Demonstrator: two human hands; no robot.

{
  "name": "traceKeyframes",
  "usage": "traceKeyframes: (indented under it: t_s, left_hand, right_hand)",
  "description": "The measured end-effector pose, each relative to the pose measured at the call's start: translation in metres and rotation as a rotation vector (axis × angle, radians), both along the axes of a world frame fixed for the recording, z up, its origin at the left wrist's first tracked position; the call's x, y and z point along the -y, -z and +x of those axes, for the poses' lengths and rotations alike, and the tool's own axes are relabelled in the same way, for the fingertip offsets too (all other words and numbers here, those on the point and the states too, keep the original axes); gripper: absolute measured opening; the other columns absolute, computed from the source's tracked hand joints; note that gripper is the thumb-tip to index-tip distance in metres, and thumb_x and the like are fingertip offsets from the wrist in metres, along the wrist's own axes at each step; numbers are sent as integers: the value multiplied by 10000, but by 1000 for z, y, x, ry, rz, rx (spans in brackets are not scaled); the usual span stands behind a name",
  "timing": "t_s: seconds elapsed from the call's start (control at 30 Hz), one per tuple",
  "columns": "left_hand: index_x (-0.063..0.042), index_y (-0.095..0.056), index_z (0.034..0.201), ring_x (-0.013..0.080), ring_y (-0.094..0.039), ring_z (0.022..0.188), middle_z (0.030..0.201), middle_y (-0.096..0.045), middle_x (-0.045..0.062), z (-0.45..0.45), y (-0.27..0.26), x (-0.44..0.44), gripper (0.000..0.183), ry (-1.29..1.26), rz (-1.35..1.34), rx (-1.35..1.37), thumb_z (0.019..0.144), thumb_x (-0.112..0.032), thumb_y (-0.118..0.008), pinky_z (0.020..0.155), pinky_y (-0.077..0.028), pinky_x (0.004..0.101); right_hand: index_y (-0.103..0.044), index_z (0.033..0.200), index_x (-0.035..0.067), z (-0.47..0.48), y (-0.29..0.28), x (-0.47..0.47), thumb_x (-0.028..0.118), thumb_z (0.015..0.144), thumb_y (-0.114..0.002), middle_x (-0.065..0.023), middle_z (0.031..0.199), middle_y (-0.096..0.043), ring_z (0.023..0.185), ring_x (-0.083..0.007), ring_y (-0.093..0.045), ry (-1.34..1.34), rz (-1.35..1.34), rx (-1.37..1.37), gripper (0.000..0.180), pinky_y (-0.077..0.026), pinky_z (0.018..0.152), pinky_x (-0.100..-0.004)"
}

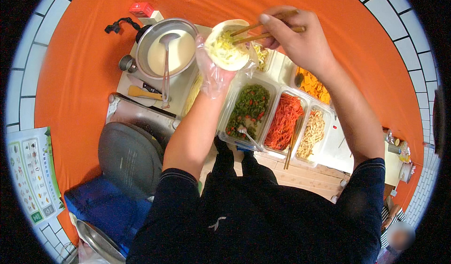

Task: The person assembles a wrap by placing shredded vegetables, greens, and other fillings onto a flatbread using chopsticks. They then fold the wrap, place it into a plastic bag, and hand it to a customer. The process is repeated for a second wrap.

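Observation:
My left hand (pixel 216 77), in a clear plastic glove, holds up a pale round wrap (pixel 232 60) cupped around a yellow-green shredded filling (pixel 225 43). A pair of wooden chopsticks (pixel 259 35) is gripped in my bare right hand (pixel 297 35). Their tips reach into the filling. Below my hands stand plastic tubs of chopped green vegetable with red bits (pixel 252 98), red shreds (pixel 283 123) and pale brown strips (pixel 312 133). A tub of orange pieces (pixel 313 84) lies under my right forearm. Partly hidden behind the wrap is a tub with yellowish shreds (pixel 261 56).
A metal bowl of cream-coloured batter (pixel 155 54) with a ladle (pixel 166 63) stands left, near a knife (pixel 149 87) and a wooden spatula (pixel 142 92). Other chopsticks (pixel 289 151) lean in the red tub. A dark round lid-like object (pixel 130 158) is lower left. Another person (pixel 391 214) is at far right.

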State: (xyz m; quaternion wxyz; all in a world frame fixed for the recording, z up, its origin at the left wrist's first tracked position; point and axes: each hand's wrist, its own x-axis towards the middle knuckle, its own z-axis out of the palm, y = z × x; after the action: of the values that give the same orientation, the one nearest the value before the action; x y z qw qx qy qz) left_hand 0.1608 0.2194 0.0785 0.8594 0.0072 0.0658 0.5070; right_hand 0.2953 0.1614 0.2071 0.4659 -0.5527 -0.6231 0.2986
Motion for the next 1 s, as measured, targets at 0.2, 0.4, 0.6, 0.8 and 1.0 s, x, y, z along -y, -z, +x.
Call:
traceKeyframes:
  t_s: [0.2,0.4,0.6,0.8,1.0]
  left_hand:
    - [21,-482,1153,337,-540,1003,1098,-543,223,-11,-1,5,607,-45,-10,104,882,-470,-252,828,-465,487]
    - [37,-497,1134,332,-529,1013,1099,-533,218,-11,-16,11,555,-107,-46,-7,880,-389,-247,856,-457,487]
    - [12,-498,1144,329,-540,1003,1114,-545,192,-19,-13,18,553,-146,-68,31,887,-419,-267,871,-452,479]
    - [13,-494,1160,317,-542,1022,1140,-543,189,-23,-2,18,567,-117,7,47,880,-431,-279,853,-459,473]
    - [26,-479,1194,307,-546,1024,1134,-556,185,-22,-13,24,594,-119,13,-56,879,-431,-269,838,-470,459]
  right_hand:
    - [-629,861,-73,-16,-53,26,194,868,-588,-86,721,-635,615,-113,-617,-5,107,16,270,-498,542,-243]
    - [-643,914,-21,-4,3,63,146,866,-587,-116,790,-652,673,-146,-632,-109,199,213,182,-507,589,-260]
    - [-642,920,-23,-2,24,66,101,862,-588,-134,799,-652,682,-162,-640,17,147,20,148,-511,601,-261]
    - [-624,929,-45,4,25,65,90,874,-563,-120,799,-647,731,-169,-649,63,183,238,157,-508,610,-262]
    - [-628,906,-10,-11,38,73,75,828,-610,-144,813,-643,706,-233,-650,6,205,226,117,-513,613,-303]
